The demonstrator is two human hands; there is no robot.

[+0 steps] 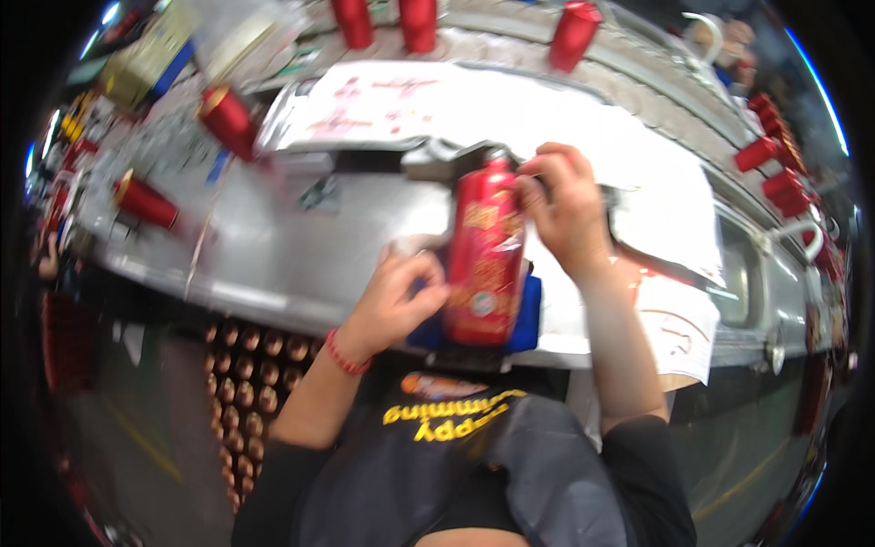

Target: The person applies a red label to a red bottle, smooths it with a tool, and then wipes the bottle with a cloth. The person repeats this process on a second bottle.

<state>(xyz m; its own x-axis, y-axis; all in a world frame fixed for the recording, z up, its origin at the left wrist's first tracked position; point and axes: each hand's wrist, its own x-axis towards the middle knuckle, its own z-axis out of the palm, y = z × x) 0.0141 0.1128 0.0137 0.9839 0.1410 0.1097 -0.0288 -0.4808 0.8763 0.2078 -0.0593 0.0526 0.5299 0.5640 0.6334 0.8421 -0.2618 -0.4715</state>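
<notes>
A red bottle (485, 253) with gold print lies in front of me, its narrow neck pointing away. Under its near end is a blue support (528, 311). My right hand (567, 205) is at the right of the bottle's shoulder, thumb and fingers bent towards it; blur hides whether they grip it. Beside the lower left side is my left hand (400, 290), with curled fingers and the thumb tip close to or against the bottle. Whether anything thin is between those fingers cannot be made out. White printed sheets (437, 102) lie beyond the bottle.
Red containers (229, 123) lie tilted at the left of the metal table (307, 253). More red containers (574, 34) stand on a conveyor (478, 44) behind. Below the table's front edge, at left, are rows of copper-coloured round tops (270, 372). A metal basin (742, 287) is at right.
</notes>
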